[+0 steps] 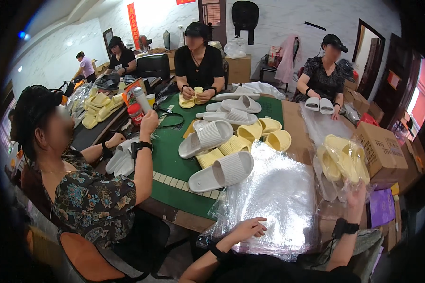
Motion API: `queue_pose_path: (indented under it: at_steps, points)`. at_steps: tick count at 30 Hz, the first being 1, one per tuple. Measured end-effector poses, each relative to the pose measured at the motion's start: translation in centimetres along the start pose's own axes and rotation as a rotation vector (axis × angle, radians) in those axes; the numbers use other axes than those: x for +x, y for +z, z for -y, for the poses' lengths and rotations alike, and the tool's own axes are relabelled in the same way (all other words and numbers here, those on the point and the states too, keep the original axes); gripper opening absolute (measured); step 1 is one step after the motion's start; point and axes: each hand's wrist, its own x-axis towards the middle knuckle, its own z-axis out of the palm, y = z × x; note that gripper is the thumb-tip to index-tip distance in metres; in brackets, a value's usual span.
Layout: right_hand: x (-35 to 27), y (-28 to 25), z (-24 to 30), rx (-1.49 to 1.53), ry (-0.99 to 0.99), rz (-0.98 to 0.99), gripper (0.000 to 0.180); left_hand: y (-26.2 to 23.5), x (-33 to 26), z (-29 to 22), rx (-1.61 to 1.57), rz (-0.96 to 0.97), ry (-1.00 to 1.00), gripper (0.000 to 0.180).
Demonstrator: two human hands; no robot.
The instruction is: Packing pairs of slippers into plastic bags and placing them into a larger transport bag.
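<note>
My left hand rests low over a stack of clear plastic bags, its fingers stretched out and holding nothing. On the right, my right hand grips the near end of a clear bag with a pair of yellow slippers inside. Beyond the bags, grey slippers and yellow slippers lie piled on the green tabletop. The grey one closest to the bags lies tilted on the heap.
A cardboard box and a purple package stand at the right. Co-workers sit around the table; the person at left holds up a white cylinder near a red-lidded jar. Another person handles white slippers.
</note>
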Motion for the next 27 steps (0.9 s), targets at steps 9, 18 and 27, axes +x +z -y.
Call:
queue_pose_path:
  at_steps: [9, 18, 27]
  points:
    - [-7.9, 1.2, -7.8, -0.554, -0.550, -0.141, 0.057, 0.4, -0.1, -0.7, -0.003, -0.001, -0.007, 0.035]
    - [-13.3, 4.2, -13.4, -1.434, -0.987, 0.153, 0.067, 0.2, 0.1, 0.1, -0.008, -0.019, 0.019, 0.034]
    - [-13.0, 1.0, -16.9, -2.139, -0.046, 1.086, 0.057, 0.2, 0.0, 0.2, 0.002, 0.009, 0.020, 0.036]
